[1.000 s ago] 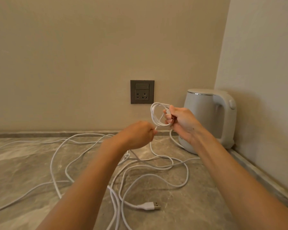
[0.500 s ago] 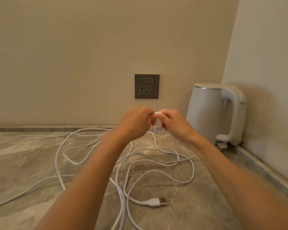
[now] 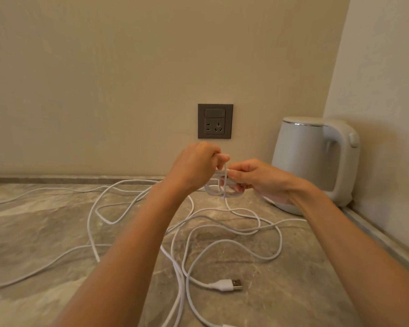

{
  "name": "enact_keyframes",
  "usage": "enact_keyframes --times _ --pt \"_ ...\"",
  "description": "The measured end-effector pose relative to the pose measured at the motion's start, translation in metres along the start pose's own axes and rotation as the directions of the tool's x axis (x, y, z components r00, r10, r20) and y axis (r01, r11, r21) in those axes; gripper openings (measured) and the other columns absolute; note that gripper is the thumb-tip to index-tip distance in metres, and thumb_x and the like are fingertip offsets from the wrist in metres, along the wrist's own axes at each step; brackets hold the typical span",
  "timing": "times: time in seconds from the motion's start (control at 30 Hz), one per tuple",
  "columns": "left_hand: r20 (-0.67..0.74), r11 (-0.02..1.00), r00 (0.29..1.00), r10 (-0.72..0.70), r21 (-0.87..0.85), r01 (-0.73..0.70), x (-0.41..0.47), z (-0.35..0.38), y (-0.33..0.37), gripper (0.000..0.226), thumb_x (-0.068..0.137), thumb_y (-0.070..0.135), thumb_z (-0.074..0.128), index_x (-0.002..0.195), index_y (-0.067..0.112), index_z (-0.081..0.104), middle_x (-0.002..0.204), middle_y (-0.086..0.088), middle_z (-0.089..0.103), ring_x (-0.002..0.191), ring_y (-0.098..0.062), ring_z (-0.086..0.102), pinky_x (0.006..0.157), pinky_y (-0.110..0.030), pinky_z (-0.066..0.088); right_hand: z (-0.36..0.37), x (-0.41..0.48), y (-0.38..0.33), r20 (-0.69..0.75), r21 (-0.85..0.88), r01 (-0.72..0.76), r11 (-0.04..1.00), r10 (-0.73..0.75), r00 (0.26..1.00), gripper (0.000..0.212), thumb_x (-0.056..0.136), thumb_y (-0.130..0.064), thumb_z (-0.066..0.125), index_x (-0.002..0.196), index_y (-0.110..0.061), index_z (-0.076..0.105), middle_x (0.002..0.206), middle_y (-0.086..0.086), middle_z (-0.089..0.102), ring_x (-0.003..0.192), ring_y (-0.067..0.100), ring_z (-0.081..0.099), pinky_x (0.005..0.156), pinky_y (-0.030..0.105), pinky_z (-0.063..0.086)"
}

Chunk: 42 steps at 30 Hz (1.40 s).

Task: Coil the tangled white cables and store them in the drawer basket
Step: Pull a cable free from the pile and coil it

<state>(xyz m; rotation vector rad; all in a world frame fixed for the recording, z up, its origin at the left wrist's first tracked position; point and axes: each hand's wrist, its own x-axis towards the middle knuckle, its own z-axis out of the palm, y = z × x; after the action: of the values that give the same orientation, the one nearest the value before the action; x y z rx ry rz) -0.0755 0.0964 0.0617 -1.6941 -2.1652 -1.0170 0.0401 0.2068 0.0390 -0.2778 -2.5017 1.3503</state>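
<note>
Tangled white cables lie in loose loops over the grey marbled counter. A white USB plug rests near the front, free of my hands. Above the counter I hold a small coil of white cable. My right hand grips the coil with curled fingers. My left hand pinches a strand of the same cable just above the coil, close against the right hand. A strand hangs from the coil down to the loops below. No drawer basket is in view.
A white electric kettle stands in the right back corner, just behind my right hand. A grey wall socket sits on the beige wall above my hands. A side wall closes off the right.
The coil, held up by the right hand a second ago, has come down lower. My left hand has risen to meet it and the two hands are now together.
</note>
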Motion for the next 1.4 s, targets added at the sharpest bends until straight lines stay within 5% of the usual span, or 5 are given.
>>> enact_keyframes --times 0.2,0.43,0.93,1.13,1.4 --pt "0.004 0.982 0.998 -0.068 -0.179 0.067 0.000 -0.007 -0.004 0.036 0.092 0.033 0.053 0.060 0.015 0.057 0.045 0.007 0.043 0.040 -0.003 0.036 0.043 -0.014 0.030 -0.003 -0.002 -0.001 0.163 0.239 0.035 0.970 -0.075 0.984 0.021 0.090 -0.025 0.048 0.086 -0.009 0.060 0.064 -0.004 0.047 0.061 0.008 0.042 0.065 0.019 0.038" --pt "0.268 0.757 0.942 -0.204 -0.567 0.325 -0.007 -0.009 -0.005 0.034 0.091 0.034 0.054 0.069 0.010 0.066 0.049 0.000 0.041 0.041 -0.009 0.029 0.042 -0.019 0.024 -0.001 -0.002 -0.003 0.118 0.600 0.087 0.795 -0.196 0.973 0.027 0.082 -0.022 0.054 0.097 -0.012 0.074 0.061 0.000 0.053 0.060 0.010 0.045 0.066 0.019 0.047" --pt "0.488 0.904 0.843 -0.227 -0.216 0.369 -0.007 0.015 0.002 0.036 0.102 0.026 0.027 0.072 0.014 0.043 0.057 -0.002 0.037 0.045 -0.012 0.029 0.040 -0.019 0.026 0.001 0.012 0.001 -0.244 0.793 0.044 0.608 0.250 0.937 0.025 0.099 -0.018 0.041 0.080 -0.012 0.058 0.056 -0.001 0.051 0.052 0.007 0.045 0.061 0.023 0.036" --pt "0.515 0.937 0.827 -0.225 -0.119 0.329 -0.009 0.017 -0.001 0.032 0.100 0.019 0.032 0.072 0.015 0.045 0.063 -0.004 0.040 0.048 -0.014 0.034 0.042 -0.022 0.033 0.005 0.015 0.000 -0.454 0.623 0.031 0.782 0.328 0.828 0.029 0.099 -0.014 0.044 0.075 -0.012 0.061 0.046 -0.006 0.051 0.047 0.006 0.043 0.055 0.021 0.030" --pt "0.504 0.957 0.826 -0.252 0.003 0.290 -0.006 0.011 -0.004 0.031 0.100 0.015 0.035 0.072 0.013 0.049 0.066 -0.006 0.047 0.048 -0.015 0.051 0.046 -0.021 0.047 0.012 0.019 0.001 -0.729 0.110 -0.033 0.993 0.103 0.677 0.030 0.097 -0.011 0.044 0.074 -0.003 0.061 0.057 0.001 0.049 0.056 0.012 0.043 0.059 0.024 0.037"
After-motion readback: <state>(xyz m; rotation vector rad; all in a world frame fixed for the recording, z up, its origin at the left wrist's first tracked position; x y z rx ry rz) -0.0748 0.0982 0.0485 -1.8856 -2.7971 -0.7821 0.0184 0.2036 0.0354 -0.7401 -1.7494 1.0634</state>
